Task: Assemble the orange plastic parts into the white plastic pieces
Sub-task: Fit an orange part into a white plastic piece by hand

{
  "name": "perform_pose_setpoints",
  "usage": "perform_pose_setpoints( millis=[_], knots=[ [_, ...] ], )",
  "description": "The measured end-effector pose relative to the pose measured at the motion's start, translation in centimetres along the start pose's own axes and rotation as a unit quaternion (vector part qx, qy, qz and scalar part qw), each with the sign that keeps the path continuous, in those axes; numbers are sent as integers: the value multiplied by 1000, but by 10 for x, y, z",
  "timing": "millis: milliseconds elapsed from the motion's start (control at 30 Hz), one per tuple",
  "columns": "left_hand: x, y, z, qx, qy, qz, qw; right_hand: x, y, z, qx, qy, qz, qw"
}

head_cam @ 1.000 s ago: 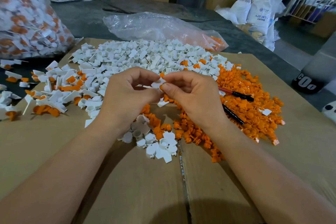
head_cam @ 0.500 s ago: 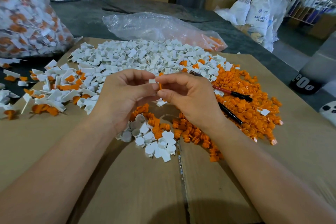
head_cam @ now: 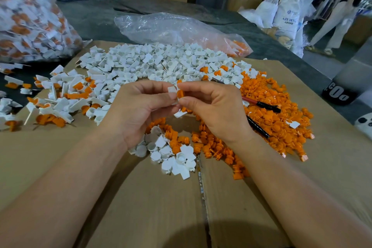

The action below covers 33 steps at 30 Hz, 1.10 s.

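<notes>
My left hand (head_cam: 141,108) pinches a small white plastic piece (head_cam: 171,90) between thumb and fingers. My right hand (head_cam: 213,108) pinches an orange plastic part (head_cam: 180,94) and holds it against the white piece; the two hands meet above the cardboard. A large heap of loose white pieces (head_cam: 161,62) lies beyond the hands. Loose orange parts (head_cam: 277,115) are heaped to the right. Joined white-and-orange pieces (head_cam: 56,98) lie at the left. A small cluster of white pieces (head_cam: 175,159) sits just below my hands.
The work surface is a flattened cardboard sheet (head_cam: 141,207). Two red-and-black pens (head_cam: 261,104) lie on the orange heap. A clear plastic bag (head_cam: 177,30) lies behind the white heap; a filled bag (head_cam: 30,22) stands far left. A person (head_cam: 342,10) walks at the far right.
My hands have stayed together over the same spot; the orange part now shows more plainly between my right fingers, against the white piece. A person has walked into view at the back right.
</notes>
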<state>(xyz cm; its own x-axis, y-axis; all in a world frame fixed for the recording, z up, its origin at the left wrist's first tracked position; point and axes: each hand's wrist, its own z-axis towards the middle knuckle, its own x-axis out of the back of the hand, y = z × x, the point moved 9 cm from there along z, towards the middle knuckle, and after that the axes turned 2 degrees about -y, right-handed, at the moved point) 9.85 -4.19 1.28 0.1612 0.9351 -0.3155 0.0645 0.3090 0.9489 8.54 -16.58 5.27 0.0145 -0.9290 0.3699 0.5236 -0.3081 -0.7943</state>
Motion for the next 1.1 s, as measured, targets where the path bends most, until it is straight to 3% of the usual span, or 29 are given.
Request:
perform_pose_setpoints(
  millis=[600,1100],
  knots=[
    [5,3,-1,-21,30,78,996,-6,-2,-1,-8,-28,14,999],
    [3,9,-3,-37,16,78,996,-5,1,0,-32,-25,67,997]
  ],
)
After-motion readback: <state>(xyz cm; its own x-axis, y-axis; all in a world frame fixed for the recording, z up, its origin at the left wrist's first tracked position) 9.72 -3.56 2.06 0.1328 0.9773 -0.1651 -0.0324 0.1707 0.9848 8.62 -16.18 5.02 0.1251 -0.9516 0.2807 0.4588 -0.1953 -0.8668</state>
